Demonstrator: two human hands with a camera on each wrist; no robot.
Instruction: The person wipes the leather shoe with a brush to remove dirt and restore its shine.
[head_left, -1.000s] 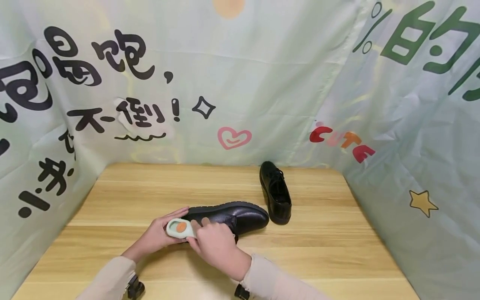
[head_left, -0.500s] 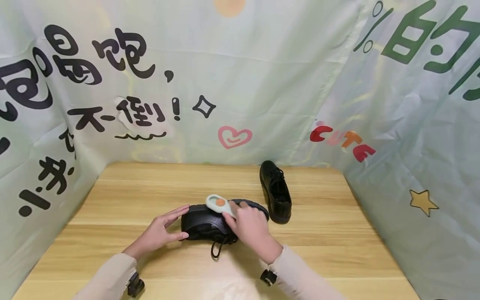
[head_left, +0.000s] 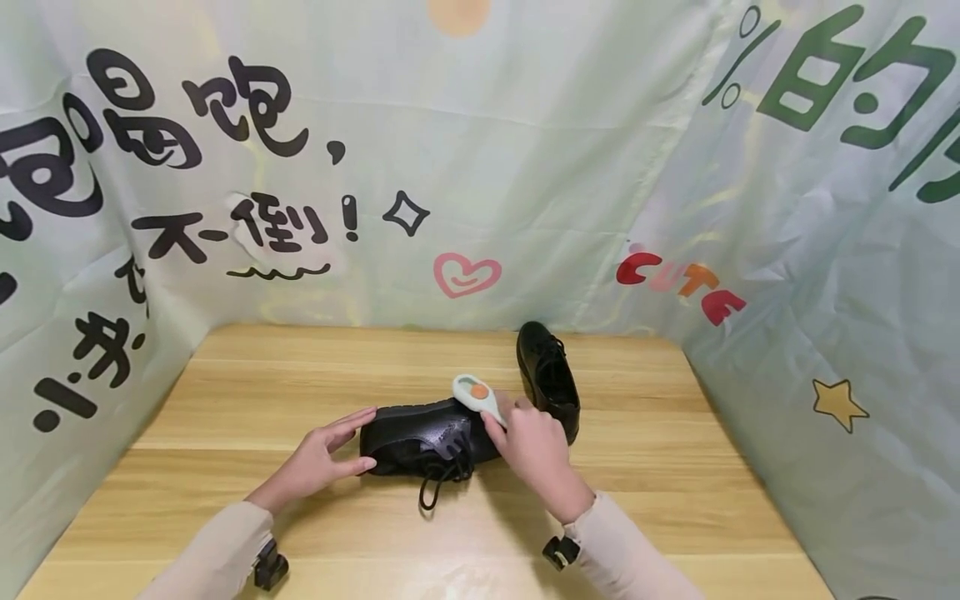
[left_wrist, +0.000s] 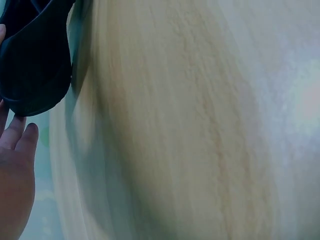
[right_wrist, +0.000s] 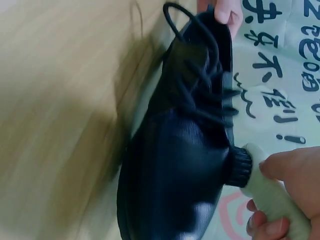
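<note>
A black leather lace-up shoe lies tipped on its side, heel to the left, laces facing me. My left hand holds its heel between thumb and fingers; the left wrist view shows this heel above the fingertips. In my right hand is a pale green shoe brush with an orange dot on its end. Dark bristles touch the side of the shoe near the front of the lacing, as the right wrist view shows. My right hand partly covers the toe in the head view.
A second black lace-up shoe stands upright behind my right hand, close to the first one's toe. Both sit on a wood-grain table. Printed fabric walls enclose the back and sides.
My right hand has moved the brush from the heel end rightward along the shoe toward the toe, uncovering the laces. My left hand stays at the heel.
</note>
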